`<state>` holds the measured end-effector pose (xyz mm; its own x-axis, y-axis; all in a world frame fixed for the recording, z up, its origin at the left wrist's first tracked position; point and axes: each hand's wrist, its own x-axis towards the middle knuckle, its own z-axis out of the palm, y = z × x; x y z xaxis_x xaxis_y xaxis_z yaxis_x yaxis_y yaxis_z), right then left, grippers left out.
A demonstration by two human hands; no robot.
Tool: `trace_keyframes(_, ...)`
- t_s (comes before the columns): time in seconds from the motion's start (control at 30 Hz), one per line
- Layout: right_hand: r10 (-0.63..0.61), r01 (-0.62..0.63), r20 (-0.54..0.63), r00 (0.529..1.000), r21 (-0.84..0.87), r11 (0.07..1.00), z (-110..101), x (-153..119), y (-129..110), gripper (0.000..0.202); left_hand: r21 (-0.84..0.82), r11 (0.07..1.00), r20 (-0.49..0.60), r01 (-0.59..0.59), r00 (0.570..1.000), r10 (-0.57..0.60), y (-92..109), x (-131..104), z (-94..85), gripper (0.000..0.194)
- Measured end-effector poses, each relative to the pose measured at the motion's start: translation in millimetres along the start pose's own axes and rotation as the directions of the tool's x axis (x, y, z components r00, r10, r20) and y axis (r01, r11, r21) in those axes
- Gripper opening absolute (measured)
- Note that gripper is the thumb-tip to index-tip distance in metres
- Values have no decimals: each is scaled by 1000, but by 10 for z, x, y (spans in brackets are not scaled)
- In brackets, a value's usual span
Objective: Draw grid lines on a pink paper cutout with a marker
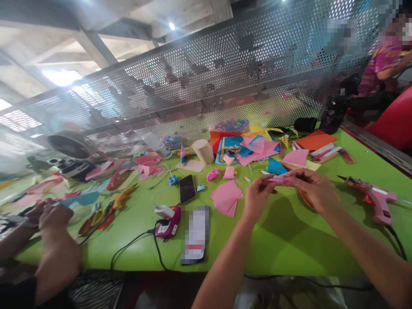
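Observation:
My left hand (256, 196) and my right hand (318, 192) are raised over the green table, each pinching one end of a pink craft sheet piece (279, 179). Blue lines show on its surface, and it looks folded or rolled. Behind my right hand, an orange ring-shaped thing (304, 199) is partly hidden. To the left of my left hand lie cut pink pieces (227, 197) with curved edges. A pink glue gun (375, 197) rests on its side to the right of my right hand.
At the left, a co-worker's hands (53, 214) are close together near scissors (106, 214). Two phones (187, 189) and a magenta power adapter (169, 223) with black cords lie mid-table. Coloured sheets (244, 148) and markers (328, 152) are at the back, before a perforated metal screen (193, 94).

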<state>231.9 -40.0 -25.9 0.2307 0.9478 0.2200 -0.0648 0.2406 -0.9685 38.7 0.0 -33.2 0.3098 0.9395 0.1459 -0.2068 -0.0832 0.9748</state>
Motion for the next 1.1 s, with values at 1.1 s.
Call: trace_keyframes(1.1,-272,257,-14,962,-285,923,-26,-70,-129,18,-85,925,209,371,914,-347,162,-10,-150,51)
